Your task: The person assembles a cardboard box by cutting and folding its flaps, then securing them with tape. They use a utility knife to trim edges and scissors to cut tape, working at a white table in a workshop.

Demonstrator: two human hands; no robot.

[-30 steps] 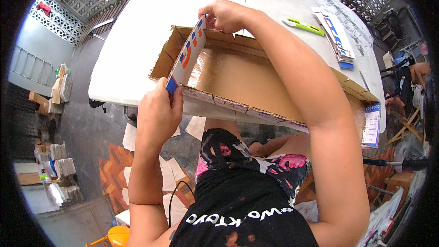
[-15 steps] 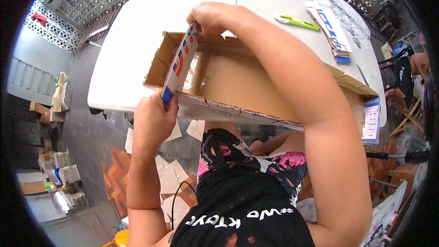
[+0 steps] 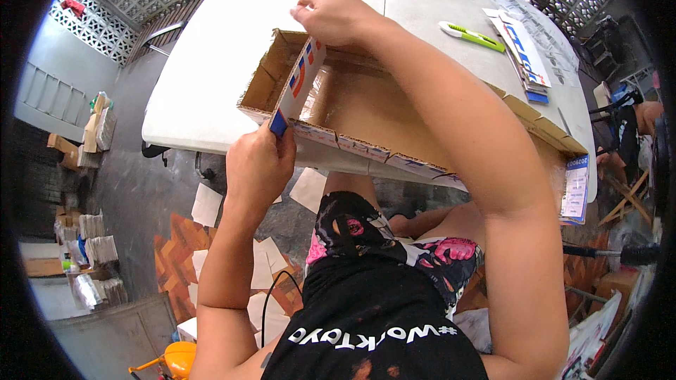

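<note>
one cardboard strip [image 3: 298, 86] pinched by left hand [image 3: 259, 167] and right hand [image 3: 336, 15] inside one open box [image 3: 366, 102]

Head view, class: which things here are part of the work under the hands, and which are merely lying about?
In use:
cardboard tray
printed card strip
left hand
right hand

Lying about:
green utility knife
stack of printed cards
paper sheets on the floor

A long open cardboard box [image 3: 394, 109] lies on the white surface [image 3: 204, 77], brown inside, overhanging the near edge. A narrow printed card strip [image 3: 297, 84], white with red and blue, stands upright across its left end. A white label [image 3: 575, 186] hangs off the box's right end. Flat printed cards [image 3: 524, 53], white with red and blue, lie stacked at the far right.
</note>
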